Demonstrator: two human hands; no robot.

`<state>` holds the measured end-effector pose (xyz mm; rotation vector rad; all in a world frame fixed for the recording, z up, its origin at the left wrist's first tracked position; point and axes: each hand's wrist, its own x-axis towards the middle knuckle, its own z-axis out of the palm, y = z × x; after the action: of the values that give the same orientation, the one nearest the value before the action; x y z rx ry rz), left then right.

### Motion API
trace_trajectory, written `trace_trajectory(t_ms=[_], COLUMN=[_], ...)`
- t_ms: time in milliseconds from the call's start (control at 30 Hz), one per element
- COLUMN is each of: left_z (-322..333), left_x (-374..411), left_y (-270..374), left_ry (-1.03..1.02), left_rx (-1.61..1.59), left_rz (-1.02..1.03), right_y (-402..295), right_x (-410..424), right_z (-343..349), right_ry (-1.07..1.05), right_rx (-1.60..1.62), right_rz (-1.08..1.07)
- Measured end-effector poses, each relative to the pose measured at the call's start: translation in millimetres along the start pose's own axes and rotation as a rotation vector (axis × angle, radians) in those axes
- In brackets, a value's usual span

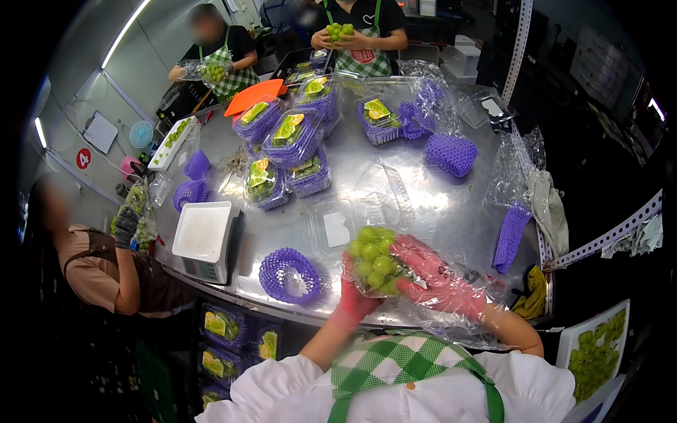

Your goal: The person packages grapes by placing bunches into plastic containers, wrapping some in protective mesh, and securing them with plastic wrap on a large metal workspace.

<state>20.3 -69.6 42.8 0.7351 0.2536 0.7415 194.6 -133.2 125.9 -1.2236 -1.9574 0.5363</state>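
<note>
A bunch of green grapes (374, 259) is held low over the near edge of the metal table, with clear plastic film around it. My left hand (355, 291), in a pink glove, grips the bunch from its left side and below. From the right, my right hand (436, 280), gloved alike, presses on the grapes with the film draped over its fingers and wrist. An open clear plastic clamshell box (365, 211) lies just beyond the grapes. To the left sits a purple foam net sleeve (289, 276), opened into a ring.
A white weighing scale (203, 232) stands at left. Stacked, packed grape boxes (288, 143) fill the middle back; another box (378, 120) and foam nets (450, 154) lie right of them. Co-workers (359, 39) handle grapes around the table. A grape crate (597, 349) stands at lower right.
</note>
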Motion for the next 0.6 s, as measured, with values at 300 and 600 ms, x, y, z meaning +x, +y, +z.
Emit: trace_trajectory(t_ms=[300, 600], left_z=[12, 41], left_x=[1, -9], left_y=[9, 45], left_ry=[0.135, 0.191], left_rx=[-0.309, 0.278], left_rz=[-0.245, -0.396], right_y=[10, 73], right_x=[5, -25], right_z=[11, 26], right_ry=[-0.088, 0.126], right_rx=[0.169, 1.427], right_rz=[0.307, 0.34])
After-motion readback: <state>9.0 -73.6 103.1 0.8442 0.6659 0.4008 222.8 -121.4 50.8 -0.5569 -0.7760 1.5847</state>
